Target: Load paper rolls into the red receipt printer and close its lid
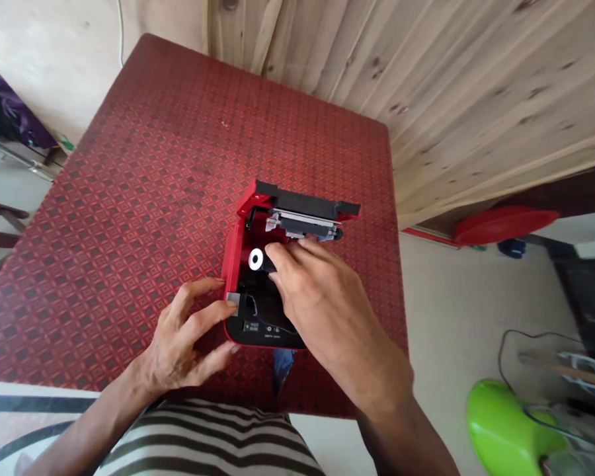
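**Right hand (327, 304) on black roller (266, 262) in open red printer (232, 268)**

The black roller sits mid-frame in the printer's open bay, long axis running left-right, its white end (256, 259) pointing frame-left toward the red side wall. The right hand is nearer, fingers curled over the roller and apparently grasping it; firmness cannot be told. The left hand (183, 337) clasps the printer's lower-left edge beside a metal tab (233, 303), fingers bent. The raised black lid (302, 201) stands at the printer's far side, frame-upward. The printer rests on a red patterned tablecloth (153, 165).
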Available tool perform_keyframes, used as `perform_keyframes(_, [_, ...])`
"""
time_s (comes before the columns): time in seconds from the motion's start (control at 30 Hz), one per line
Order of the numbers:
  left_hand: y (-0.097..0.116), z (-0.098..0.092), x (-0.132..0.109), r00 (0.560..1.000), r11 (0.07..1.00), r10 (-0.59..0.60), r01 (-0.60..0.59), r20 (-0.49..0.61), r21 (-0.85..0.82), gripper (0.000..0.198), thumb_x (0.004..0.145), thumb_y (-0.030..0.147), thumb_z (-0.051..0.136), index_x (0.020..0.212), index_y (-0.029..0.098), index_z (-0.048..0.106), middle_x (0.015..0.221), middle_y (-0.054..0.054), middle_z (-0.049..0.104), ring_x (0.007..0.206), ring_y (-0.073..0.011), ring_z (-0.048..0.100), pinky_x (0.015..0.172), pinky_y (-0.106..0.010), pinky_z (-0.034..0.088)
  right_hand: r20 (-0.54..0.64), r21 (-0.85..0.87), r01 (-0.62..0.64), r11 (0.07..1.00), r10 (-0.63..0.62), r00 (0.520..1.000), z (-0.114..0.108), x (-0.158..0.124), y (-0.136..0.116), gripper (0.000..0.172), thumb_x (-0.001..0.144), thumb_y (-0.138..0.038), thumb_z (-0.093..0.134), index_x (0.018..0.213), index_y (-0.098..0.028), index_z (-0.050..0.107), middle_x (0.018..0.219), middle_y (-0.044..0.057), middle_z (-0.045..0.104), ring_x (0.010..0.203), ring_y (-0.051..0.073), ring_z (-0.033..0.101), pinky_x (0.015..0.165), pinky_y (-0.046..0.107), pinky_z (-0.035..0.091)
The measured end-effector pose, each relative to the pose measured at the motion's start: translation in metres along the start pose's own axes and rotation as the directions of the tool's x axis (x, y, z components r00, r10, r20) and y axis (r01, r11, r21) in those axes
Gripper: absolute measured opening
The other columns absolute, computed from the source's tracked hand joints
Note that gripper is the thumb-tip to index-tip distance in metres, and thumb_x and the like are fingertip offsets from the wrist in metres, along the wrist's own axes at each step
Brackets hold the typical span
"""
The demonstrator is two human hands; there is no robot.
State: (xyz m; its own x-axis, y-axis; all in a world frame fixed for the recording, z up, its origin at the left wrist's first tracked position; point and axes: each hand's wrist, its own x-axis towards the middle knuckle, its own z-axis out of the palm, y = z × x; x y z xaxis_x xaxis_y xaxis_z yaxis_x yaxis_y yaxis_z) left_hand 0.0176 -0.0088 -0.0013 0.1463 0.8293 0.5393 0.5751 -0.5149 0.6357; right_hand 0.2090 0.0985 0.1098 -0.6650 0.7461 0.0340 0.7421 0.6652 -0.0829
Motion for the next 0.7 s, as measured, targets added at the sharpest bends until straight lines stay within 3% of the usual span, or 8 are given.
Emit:
perform_keyframes(0.23, [-0.001,0.000,0.000,1.000,1.000,0.006,-0.006,0.007,-0.020,0.038,0.099,0.029,0.069,0.133,0.015,0.060,0.135,-0.018,0.061,0.128,-0.0263,0.062,0.096,-0.036,0.063,0.090,-0.070,-0.017,0.997,0.024,0.996,0.006,0.008,0.001,0.023,0.096,0.001,0.063,0.111,-0.014,0.070,0.103,0.010,0.078,0.101,0.029,0.073,0.089,0.042,0.058])
perform_keyframes(0.43, [0.001,-0.001,0.001,1.000,1.000,0.013,-0.013,0.005,-0.010,0.036,0.100,0.030,0.068,0.131,0.014,0.060,0.134,-0.017,0.061,0.126,-0.0247,0.063,0.093,-0.033,0.063,0.325,-0.077,-0.063,0.995,0.085,0.942,0.012,0.026,0.005,0.023,0.101,-0.003,0.056,0.112,-0.017,0.071,0.103,0.010,0.080,0.100,0.030,0.077,0.080,0.040,0.057])
perform_keyframes(0.7, [0.000,0.000,0.001,1.000,1.000,0.002,-0.002,0.009,-0.012,0.037,0.099,0.030,0.069,0.132,0.015,0.060,0.134,-0.017,0.061,0.128,-0.0256,0.062,0.096,-0.035,0.063,0.289,-0.008,-0.056,0.998,0.056,0.956,0.015,0.024,0.009,0.028,0.099,-0.001,0.056,0.118,-0.015,0.073,0.111,0.012,0.080,0.102,0.032,0.077,0.086,0.045,0.061])
